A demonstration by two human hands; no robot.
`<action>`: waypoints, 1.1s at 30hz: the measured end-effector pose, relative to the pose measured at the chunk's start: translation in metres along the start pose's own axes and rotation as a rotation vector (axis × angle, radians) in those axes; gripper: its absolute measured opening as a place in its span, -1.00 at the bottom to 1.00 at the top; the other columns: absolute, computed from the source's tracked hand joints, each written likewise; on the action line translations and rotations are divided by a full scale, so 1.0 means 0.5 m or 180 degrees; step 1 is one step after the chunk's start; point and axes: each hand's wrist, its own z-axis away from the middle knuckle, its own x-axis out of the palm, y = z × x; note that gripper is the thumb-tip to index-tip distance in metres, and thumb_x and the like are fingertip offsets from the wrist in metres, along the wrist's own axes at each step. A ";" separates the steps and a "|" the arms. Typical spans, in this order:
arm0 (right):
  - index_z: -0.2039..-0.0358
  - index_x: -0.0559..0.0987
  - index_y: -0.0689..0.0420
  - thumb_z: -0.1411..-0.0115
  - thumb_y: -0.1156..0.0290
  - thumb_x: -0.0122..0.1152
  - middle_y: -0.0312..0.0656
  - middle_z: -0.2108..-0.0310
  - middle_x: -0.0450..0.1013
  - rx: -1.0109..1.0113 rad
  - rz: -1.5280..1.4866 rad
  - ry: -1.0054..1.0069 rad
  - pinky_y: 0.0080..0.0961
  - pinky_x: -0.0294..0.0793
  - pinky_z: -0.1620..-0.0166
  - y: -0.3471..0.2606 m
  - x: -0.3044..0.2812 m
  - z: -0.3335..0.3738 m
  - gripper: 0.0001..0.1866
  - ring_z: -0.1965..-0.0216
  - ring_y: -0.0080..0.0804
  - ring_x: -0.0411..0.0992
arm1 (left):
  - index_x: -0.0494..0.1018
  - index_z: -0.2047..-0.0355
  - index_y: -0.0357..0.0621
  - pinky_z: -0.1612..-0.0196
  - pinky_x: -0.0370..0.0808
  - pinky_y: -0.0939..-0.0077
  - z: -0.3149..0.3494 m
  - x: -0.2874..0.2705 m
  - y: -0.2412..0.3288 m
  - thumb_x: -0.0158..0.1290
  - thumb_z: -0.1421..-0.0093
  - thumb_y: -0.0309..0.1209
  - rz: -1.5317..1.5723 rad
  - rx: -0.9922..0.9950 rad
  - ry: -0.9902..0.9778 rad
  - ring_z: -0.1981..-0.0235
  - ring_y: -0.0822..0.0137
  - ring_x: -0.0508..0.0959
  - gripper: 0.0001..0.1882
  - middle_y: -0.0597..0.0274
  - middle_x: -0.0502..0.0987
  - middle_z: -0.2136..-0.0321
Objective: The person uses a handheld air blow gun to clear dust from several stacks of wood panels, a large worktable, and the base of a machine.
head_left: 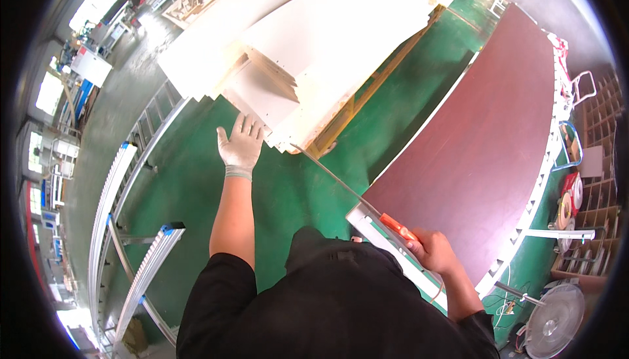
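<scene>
White boards (327, 44) lie stacked on a pallet over the green floor (288, 188), and the gloved left hand (240, 144) reaches toward their near corner, fingers spread wide, holding nothing. Bare, the right hand (432, 251) is closed around the orange handle of a long thin metal rod (341, 179), whose tip points at the stack. Beside it stands a dark brown bench (485, 136).

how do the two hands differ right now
The left hand wears a white glove; the right hand is bare. The left hand is open, fingers spread, reaching to the stacked white panels; the right hand is closed around the orange handle of a long thin tool. Both reach out from black sleeves.
</scene>
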 end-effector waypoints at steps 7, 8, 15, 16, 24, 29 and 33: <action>0.12 0.61 0.13 -0.36 0.03 0.11 0.09 0.29 0.57 -0.0212 -0.0030 -0.0280 -0.07 0.48 0.11 -0.014 -0.011 -0.047 -0.60 0.20 0.18 0.51 | 0.37 0.62 -0.07 -0.34 0.35 0.03 -0.065 -0.007 0.026 -0.05 -0.44 -0.08 0.0262 0.0431 0.0700 -0.18 -0.14 0.48 -0.50 0.11 0.56 0.35; 0.12 0.61 0.14 -0.36 0.04 0.11 0.11 0.30 0.57 -0.0109 -0.0174 -0.0245 -0.06 0.48 0.10 -0.016 -0.014 -0.053 -0.60 0.20 0.19 0.52 | 0.31 0.64 -0.05 -0.31 0.38 0.05 -0.085 -0.007 0.029 -0.02 -0.43 -0.10 0.0161 0.0505 0.1048 -0.14 -0.11 0.50 -0.50 0.12 0.52 0.40; 0.30 0.51 0.24 -0.41 -0.20 0.02 -0.21 0.51 0.44 0.0100 -0.1574 0.0131 -0.45 0.40 0.43 -0.048 0.066 -0.112 -0.38 0.54 -0.43 0.40 | 0.44 -0.07 -0.25 -0.26 0.41 0.17 -0.233 -0.059 0.101 0.08 -0.39 -0.04 -0.1752 0.0790 0.1233 -0.06 0.14 0.56 -0.49 0.01 0.56 -0.02; 0.33 0.50 0.20 -0.42 -0.20 0.01 -0.36 0.50 0.38 -0.0280 -0.2280 -0.0080 -0.61 0.35 0.45 -0.082 0.061 -0.107 -0.39 0.54 -0.63 0.33 | 0.42 -0.12 -0.27 -0.27 0.40 0.18 -0.266 -0.063 0.123 0.08 -0.39 -0.06 -0.1950 0.0877 0.1128 -0.08 0.13 0.56 -0.47 0.00 0.55 -0.05; 0.30 0.53 0.15 -0.48 -0.12 -0.04 -0.29 0.49 0.43 0.1139 -0.1492 -0.0510 -0.57 0.36 0.47 -0.094 0.122 -0.119 -0.46 0.54 -0.58 0.35 | 0.53 -0.11 -0.27 -0.19 0.42 0.37 -0.481 0.010 0.203 0.02 -0.41 -0.14 -0.3675 0.1400 0.0390 -0.11 0.27 0.52 -0.53 0.11 0.57 -0.09; 0.27 0.53 0.19 -0.40 -0.30 -0.05 -0.23 0.50 0.43 0.0498 -0.2428 0.0185 -0.59 0.31 0.52 -0.147 0.114 -0.103 -0.31 0.59 -0.54 0.33 | 0.55 -0.03 -0.16 -0.30 0.30 0.03 -0.573 0.155 0.081 0.07 -0.31 -0.14 -0.5844 0.2658 -0.1225 -0.18 -0.01 0.46 -0.58 0.01 0.54 -0.11; 0.29 0.51 0.21 -0.41 -0.30 -0.08 -0.23 0.52 0.42 0.0224 -0.2995 0.1111 -0.59 0.28 0.54 -0.178 0.098 -0.081 -0.30 0.61 -0.52 0.31 | 0.51 -0.07 -0.08 -0.37 0.14 -0.04 -0.624 0.241 -0.041 0.07 -0.28 -0.02 -0.6929 0.2344 -0.1852 -0.28 0.08 0.35 -0.50 0.16 0.47 -0.20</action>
